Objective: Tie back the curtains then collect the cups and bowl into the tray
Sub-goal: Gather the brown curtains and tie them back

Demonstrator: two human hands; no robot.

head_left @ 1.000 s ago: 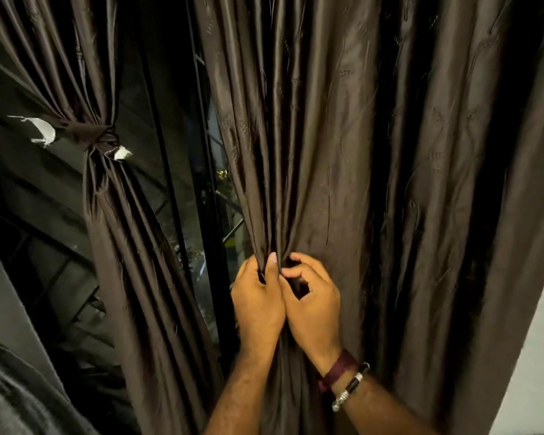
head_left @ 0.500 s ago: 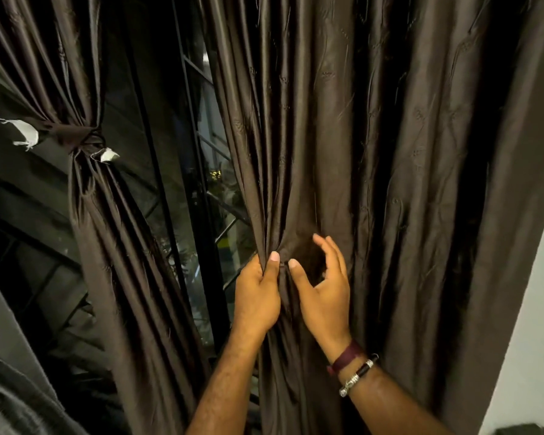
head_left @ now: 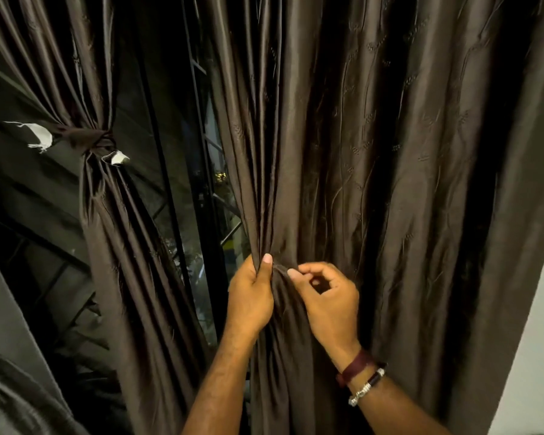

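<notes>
The left hand (head_left: 252, 299) pinches the inner edge of the right curtain (head_left: 374, 183), thumb clamped on a bunch of folds. Just right of it, the right hand (head_left: 330, 296) curls narrow, fingertips brushing the cloth, holding nothing. Left of this curtain, 1 panel (head_left: 113, 215) is already knotted. Better to gather pleats evenly toward the left hand. No cups, bowl or tray show.

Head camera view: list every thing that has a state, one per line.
Left brown satin curtain: gathered, tied back with a knot.
Right brown satin curtain: hanging loose, untied.
Left hand: shut on the right curtain's bunched edge.
Right hand: fingers curled, fingertips at the folds.
</notes>
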